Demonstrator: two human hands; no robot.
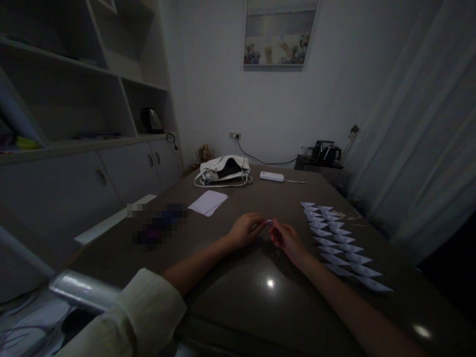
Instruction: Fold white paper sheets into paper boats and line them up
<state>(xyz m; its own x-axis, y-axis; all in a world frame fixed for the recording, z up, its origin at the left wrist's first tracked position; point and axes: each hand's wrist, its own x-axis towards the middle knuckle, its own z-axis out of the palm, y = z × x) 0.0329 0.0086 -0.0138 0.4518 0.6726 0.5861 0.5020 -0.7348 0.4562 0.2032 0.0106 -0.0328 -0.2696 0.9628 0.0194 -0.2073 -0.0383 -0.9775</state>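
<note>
My left hand and my right hand rest on the dark table, fingertips meeting. Both pinch a small piece of white paper between them; most of it is hidden by the fingers. Just right of my right hand, several folded white paper shapes lie in two rows running toward the near right. A small stack of flat white paper sheets lies beyond my left hand.
A white handbag and a white power bank with a cable sit at the table's far end. A blurred patch covers something on the left. Cabinets and shelves stand left, curtains right.
</note>
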